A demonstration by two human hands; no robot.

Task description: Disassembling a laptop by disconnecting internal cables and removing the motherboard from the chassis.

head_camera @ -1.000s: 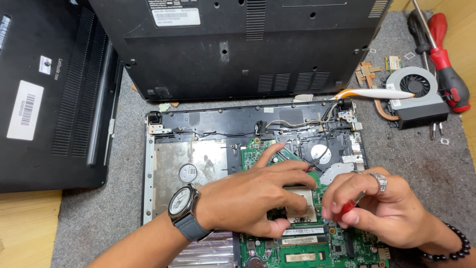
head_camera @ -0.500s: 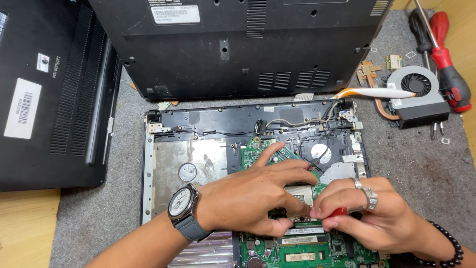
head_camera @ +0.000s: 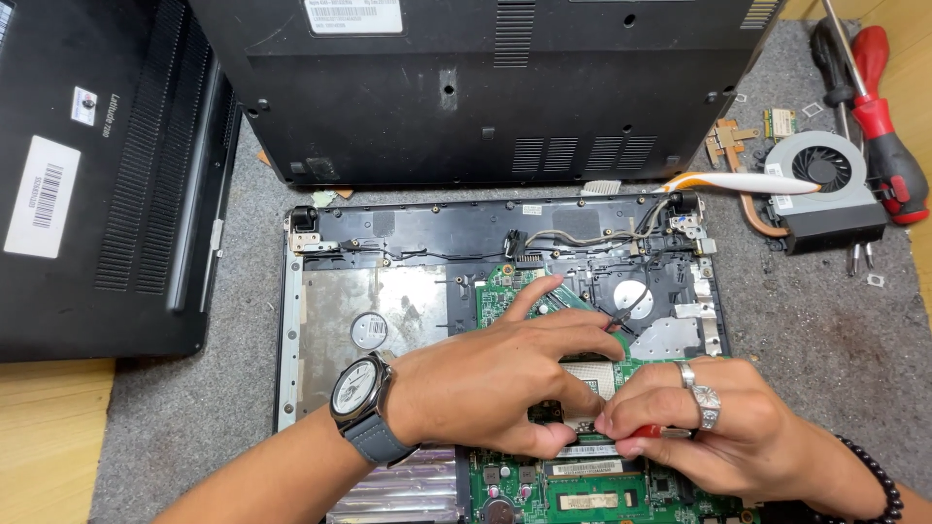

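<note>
Left hand [head_camera: 495,383] bracing fragile, stiff board [head_camera: 505,291] by its edge; right hand [head_camera: 738,427] pinching shut on slim red tool [head_camera: 652,431].

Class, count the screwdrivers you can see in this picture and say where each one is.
3. A red-handled screwdriver and a black-handled screwdriver lie at the mat's top right; a small red one sits in the right hand. Others may be hidden.
</note>
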